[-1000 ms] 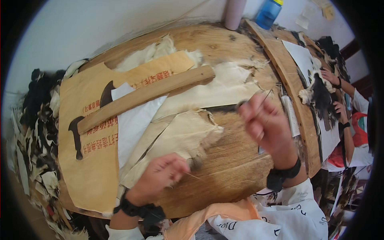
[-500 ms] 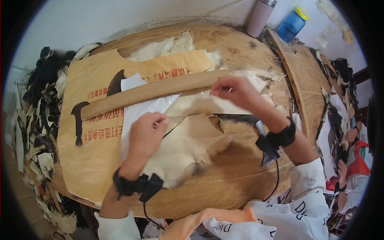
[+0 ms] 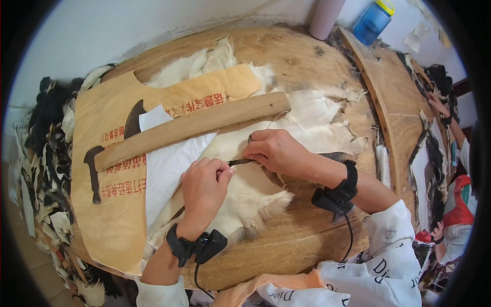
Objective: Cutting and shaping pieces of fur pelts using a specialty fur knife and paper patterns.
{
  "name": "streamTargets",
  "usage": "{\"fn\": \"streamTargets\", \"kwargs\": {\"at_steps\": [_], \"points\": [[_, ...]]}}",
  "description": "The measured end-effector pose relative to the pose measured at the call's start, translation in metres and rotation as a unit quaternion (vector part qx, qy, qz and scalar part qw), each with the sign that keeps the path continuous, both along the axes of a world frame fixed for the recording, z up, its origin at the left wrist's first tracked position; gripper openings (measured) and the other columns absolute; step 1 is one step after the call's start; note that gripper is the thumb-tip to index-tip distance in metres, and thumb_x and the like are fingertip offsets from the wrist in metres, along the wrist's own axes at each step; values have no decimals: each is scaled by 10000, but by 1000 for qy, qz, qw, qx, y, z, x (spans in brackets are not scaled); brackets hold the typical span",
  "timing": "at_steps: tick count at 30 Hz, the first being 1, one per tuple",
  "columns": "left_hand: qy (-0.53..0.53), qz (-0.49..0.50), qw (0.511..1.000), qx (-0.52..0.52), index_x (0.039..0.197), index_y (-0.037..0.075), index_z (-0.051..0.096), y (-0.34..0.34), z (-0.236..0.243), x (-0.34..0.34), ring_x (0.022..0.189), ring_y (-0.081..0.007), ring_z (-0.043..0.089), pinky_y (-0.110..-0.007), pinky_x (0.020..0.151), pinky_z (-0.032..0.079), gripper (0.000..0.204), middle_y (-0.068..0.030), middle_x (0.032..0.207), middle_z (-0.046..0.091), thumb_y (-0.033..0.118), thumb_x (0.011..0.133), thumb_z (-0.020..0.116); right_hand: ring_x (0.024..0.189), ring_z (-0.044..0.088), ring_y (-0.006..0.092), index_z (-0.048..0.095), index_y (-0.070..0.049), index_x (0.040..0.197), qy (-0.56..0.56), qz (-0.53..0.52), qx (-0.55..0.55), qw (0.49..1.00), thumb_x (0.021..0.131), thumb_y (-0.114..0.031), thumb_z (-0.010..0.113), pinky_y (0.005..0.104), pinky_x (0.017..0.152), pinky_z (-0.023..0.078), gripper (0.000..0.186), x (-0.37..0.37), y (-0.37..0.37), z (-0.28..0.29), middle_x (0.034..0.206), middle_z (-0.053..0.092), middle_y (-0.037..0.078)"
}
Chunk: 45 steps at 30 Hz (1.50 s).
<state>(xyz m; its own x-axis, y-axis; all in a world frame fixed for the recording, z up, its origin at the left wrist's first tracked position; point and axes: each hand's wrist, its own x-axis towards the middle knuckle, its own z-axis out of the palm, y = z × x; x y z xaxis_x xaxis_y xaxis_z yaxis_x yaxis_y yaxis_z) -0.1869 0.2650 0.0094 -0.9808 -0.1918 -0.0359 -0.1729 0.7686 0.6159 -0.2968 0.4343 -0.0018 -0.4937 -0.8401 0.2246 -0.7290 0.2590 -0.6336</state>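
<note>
A cream animal hide (image 3: pixel 255 197) with furry edges lies on a round wooden table (image 3: pixel 327 235). My left hand (image 3: pixel 204 187) pinches the hide's edge between thumb and fingers. My right hand (image 3: pixel 273 151) grips the same edge just to the right, with a ring or thimble on one finger. The two hands almost touch over a dark seam. A second pale hide (image 3: pixel 317 120) lies behind them. Both wrists wear black bands with cables.
A long wooden board (image 3: pixel 189 128) lies across a tan paper sack (image 3: pixel 112 169) and white sheet (image 3: pixel 163 169). A grey tumbler (image 3: pixel 325 18) and blue bottle (image 3: pixel 373 20) stand at the back. Fur scraps (image 3: pixel 46 153) pile at left. Another person (image 3: pixel 450 123) works at right.
My hands came together at the hide's edge near the table's middle. The right hand dropped from the raised position and moved left; the left hand moved up onto the hide.
</note>
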Motion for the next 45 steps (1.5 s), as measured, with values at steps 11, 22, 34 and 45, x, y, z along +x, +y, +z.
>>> {"fn": "streamTargets", "kwargs": {"at_steps": [11, 22, 34, 45], "points": [[66, 12, 996, -52, 689, 40, 613, -6, -1, -1, 665, -247, 536, -355, 603, 431, 167, -79, 651, 561, 180, 722, 697, 672, 551, 308, 615, -43, 825, 29, 3, 46, 999, 696, 49, 565, 382, 593, 442, 166, -6, 9, 43, 699, 521, 99], [127, -48, 991, 1, 894, 27, 620, -10, -4, -1, 866, -263, 530, -352, 778, 434, 232, -85, 894, 579, 24, 675, 697, 742, 540, 290, 586, -26, 838, 8, 34, -61, 998, 688, -42, 661, 372, 624, 447, 169, 5, -21, -6, 787, 500, 110], [147, -32, 989, 4, 836, 55, 691, -11, -15, -3, 807, -240, 521, -340, 716, 443, 140, -57, 828, 571, 56, 696, 695, 803, 508, 275, 565, -50, 857, 74, 47, -46, 995, 712, -142, 680, 352, 700, 438, 206, 7, -18, -14, 835, 490, 95], [174, -24, 984, 39, 860, 43, 654, -11, -13, 3, 823, -259, 512, -359, 735, 435, 172, -76, 883, 562, 52, 696, 703, 826, 492, 250, 552, -47, 825, 136, 65, -27, 988, 729, -165, 649, 316, 744, 429, 180, 8, -13, -22, 864, 489, 87]]}}
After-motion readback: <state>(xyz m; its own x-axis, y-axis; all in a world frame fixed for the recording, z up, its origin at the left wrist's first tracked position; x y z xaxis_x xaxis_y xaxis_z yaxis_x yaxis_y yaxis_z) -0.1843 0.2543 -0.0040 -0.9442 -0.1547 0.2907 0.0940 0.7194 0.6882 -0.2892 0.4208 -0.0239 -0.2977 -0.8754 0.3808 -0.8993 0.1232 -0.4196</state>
